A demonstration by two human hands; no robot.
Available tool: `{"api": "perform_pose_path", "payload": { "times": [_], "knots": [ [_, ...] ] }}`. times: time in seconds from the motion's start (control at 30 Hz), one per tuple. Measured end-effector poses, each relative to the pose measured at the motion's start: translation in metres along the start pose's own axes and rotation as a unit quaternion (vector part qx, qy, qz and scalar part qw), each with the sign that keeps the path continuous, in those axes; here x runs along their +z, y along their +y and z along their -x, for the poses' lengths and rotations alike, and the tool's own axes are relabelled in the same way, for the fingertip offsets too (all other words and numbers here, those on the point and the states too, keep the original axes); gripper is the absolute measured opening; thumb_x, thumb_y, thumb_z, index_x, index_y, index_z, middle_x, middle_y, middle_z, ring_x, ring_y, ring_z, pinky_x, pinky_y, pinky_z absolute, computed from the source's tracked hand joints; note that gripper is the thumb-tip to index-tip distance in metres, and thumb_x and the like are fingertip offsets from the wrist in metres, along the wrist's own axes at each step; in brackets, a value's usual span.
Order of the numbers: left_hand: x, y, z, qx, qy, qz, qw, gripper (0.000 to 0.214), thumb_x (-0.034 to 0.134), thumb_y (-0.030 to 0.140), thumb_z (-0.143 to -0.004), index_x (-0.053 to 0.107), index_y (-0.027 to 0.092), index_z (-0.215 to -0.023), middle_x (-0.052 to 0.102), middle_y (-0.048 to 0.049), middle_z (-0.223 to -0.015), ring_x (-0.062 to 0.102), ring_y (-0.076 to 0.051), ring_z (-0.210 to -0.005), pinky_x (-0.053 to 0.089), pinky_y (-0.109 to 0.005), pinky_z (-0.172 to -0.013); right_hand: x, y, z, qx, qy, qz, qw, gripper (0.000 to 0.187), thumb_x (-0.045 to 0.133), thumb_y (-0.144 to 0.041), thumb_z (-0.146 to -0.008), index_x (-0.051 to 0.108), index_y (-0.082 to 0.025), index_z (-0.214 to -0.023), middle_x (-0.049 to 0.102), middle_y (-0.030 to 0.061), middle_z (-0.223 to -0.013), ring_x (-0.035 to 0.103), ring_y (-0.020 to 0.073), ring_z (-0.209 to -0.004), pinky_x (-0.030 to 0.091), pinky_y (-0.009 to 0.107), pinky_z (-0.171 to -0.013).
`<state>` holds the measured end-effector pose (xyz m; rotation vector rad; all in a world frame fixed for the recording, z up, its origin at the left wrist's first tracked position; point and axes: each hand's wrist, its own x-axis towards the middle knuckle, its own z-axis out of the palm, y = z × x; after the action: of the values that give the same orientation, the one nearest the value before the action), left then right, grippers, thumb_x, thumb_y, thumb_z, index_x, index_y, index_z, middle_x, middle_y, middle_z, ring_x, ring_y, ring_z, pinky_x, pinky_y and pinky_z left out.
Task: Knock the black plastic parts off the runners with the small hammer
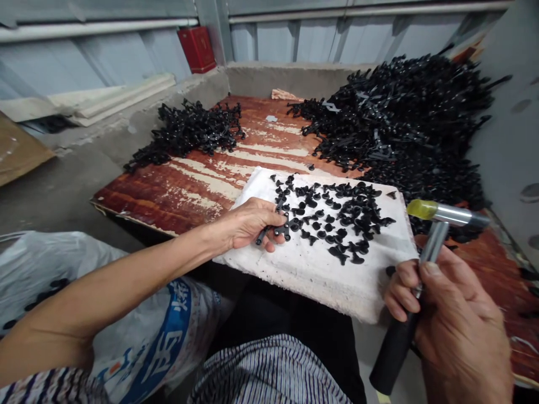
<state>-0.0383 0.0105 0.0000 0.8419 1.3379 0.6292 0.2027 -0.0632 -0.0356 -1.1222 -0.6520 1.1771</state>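
My left hand [252,223] is shut on a black moulded plastic runner [280,227], which rests at the near-left part of a folded white cloth pad [320,275]. Several small black moulded pieces [332,216] lie scattered on the pad, just right of that hand. My right hand [455,320] grips the black handle of a small hammer [433,241] beside the pad's right corner. The hammer has a metal head with a yellow face, raised above the pad's edge and touching nothing.
A heap of black runners [400,106] fills the back right, and a smaller heap [189,132] lies on the worn red plywood board [189,196]. A white woven sack [160,336] sits at my left. Low concrete walls and a red box [196,49] stand behind.
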Motion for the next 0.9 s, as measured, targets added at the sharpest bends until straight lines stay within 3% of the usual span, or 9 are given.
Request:
{"api": "perform_pose_path", "payload": {
  "times": [0.33, 0.9],
  "knots": [
    [0.0011, -0.0034, -0.0043, 0.007, 0.011, -0.005, 1.0, 0.022, 0.058, 0.002, -0.084, 0.056, 0.012, -0.065, 0.06, -0.0031, -0.052, 0.061, -0.013, -0.046, 0.044, -0.019, -0.037, 0.001, -0.0011, -0.0012, -0.004, -0.015, 0.002, 1.0, 0.03, 0.082, -0.021, -0.065, 0.065, -0.027, -0.089, 0.054, -0.0053, -0.056, 0.041, 0.0079, -0.035, 0.036, 0.019, -0.031],
    [0.001, -0.0052, -0.0094, 0.008, 0.009, -0.053, 0.999, 0.021, 0.058, 0.007, -0.084, 0.055, 0.014, -0.065, 0.062, -0.0054, -0.048, 0.055, -0.01, -0.037, 0.041, -0.02, -0.035, -0.0003, 0.0002, -0.0038, -0.014, -0.029, 0.003, 0.999, 0.029, 0.08, -0.021, -0.068, 0.068, -0.029, -0.093, 0.055, -0.0051, -0.056, 0.042, 0.0085, -0.034, 0.037, 0.019, -0.03]
  ]
}}
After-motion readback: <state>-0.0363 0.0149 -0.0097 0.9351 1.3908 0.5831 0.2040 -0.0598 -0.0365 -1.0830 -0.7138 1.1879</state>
